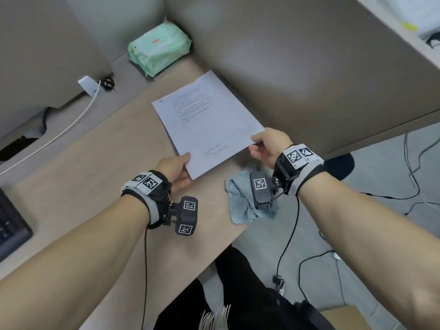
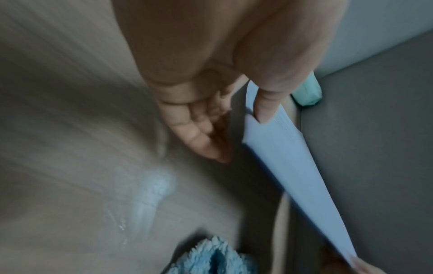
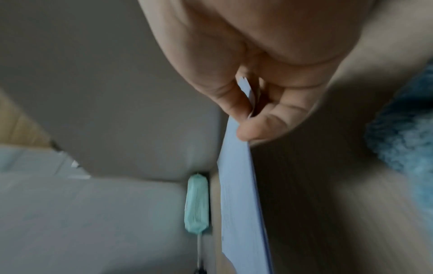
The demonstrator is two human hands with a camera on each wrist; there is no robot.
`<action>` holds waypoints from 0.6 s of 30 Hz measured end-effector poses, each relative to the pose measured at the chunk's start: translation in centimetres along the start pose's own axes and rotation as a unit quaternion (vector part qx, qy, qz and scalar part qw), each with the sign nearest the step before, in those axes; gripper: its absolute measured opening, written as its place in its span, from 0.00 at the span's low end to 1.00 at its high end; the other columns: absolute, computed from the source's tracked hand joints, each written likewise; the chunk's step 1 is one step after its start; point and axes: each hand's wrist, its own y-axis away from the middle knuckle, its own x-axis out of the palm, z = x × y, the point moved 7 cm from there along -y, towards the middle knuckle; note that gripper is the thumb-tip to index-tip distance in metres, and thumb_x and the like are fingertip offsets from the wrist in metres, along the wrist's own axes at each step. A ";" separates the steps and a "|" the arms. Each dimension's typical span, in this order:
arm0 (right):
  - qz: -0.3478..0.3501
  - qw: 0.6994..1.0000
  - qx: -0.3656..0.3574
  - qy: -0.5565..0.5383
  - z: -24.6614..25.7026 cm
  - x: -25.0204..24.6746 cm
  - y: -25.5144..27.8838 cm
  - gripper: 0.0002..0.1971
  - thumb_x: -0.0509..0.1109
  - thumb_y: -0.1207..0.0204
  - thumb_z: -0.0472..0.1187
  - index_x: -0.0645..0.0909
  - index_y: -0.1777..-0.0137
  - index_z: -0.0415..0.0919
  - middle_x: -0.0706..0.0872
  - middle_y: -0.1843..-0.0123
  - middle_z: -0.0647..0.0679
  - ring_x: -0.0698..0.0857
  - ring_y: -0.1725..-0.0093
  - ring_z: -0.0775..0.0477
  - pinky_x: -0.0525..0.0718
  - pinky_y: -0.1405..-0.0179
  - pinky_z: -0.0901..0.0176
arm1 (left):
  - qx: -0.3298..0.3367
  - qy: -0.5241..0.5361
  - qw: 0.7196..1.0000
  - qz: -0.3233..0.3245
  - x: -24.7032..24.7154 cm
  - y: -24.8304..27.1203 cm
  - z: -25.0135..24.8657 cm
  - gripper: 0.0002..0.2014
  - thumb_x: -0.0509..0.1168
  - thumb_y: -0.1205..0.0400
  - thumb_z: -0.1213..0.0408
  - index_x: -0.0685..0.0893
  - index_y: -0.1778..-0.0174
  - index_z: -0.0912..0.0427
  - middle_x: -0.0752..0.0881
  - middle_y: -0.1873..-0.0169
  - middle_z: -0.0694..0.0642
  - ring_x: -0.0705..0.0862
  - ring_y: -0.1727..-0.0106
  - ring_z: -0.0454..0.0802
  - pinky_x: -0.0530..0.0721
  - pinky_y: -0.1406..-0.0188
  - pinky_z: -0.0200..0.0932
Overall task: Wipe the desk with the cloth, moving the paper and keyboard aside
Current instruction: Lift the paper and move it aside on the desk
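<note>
A white printed sheet of paper [image 1: 207,120] is held over the wooden desk [image 1: 95,158] near its right end. My left hand [image 1: 177,166] pinches the sheet's near left corner, thumb on top. My right hand [image 1: 266,145] pinches the near right corner between thumb and fingers, and the right wrist view shows the paper [image 3: 239,185] edge-on in that pinch. In the left wrist view the thumb presses on the paper [image 2: 281,157] while the other fingers [image 2: 199,137] stretch out beneath. The blue cloth [image 1: 240,203] lies crumpled on the desk under my right wrist. A black keyboard [image 1: 12,222] sits at the left edge.
A green pack of wet wipes [image 1: 158,47] rests in the far corner against grey partition panels [image 1: 285,55]. A white cable [image 1: 71,125] and plug lie along the back ledge. Beyond the desk's right edge, cables [image 1: 409,186] trail over the floor.
</note>
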 end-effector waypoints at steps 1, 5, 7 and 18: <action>0.011 1.000 -0.005 0.025 -0.4 0.8 0.4 0.08 0.65 0.23 0.24 0.79 0.46 0.31 0.82 0.60 0.38 0.78 0.77 0.48 0.79 0.82 0.62 | 0.013 0.002 1.000 -0.005 -1.1 0.5 -0.2 0.09 0.66 0.17 0.62 0.83 0.44 0.62 0.89 0.50 0.59 0.88 0.48 0.56 0.88 0.47 0.55; 0.084 0.988 -0.025 0.127 -3.4 5.7 3.2 0.07 0.66 0.23 0.24 0.81 0.51 0.33 0.80 0.66 0.41 0.76 0.78 0.48 0.76 0.84 0.62 | 0.074 -0.050 0.993 -0.071 -8.0 2.6 -0.3 0.04 0.65 0.17 0.70 0.83 0.48 0.61 0.87 0.58 0.59 0.86 0.61 0.52 0.89 0.71 0.40; 0.126 0.975 -0.043 0.178 -5.1 8.7 4.9 0.07 0.67 0.24 0.24 0.82 0.53 0.35 0.80 0.67 0.41 0.77 0.78 0.47 0.77 0.83 0.62 | 0.095 -0.085 0.986 -0.108 -11.8 3.6 0.4 0.06 0.64 0.17 0.71 0.82 0.45 0.62 0.86 0.59 0.59 0.84 0.64 0.53 0.83 0.81 0.33; 0.211 0.887 -0.137 0.388 -16.7 23.6 12.4 0.02 0.70 0.28 0.33 0.82 0.58 0.33 0.84 0.68 0.36 0.79 0.76 0.43 0.74 0.81 0.62 | 0.113 -0.189 0.925 -0.311 -36.9 9.4 8.9 0.06 0.60 0.19 0.68 0.80 0.49 0.65 0.84 0.56 0.63 0.81 0.56 0.58 0.75 0.59 0.44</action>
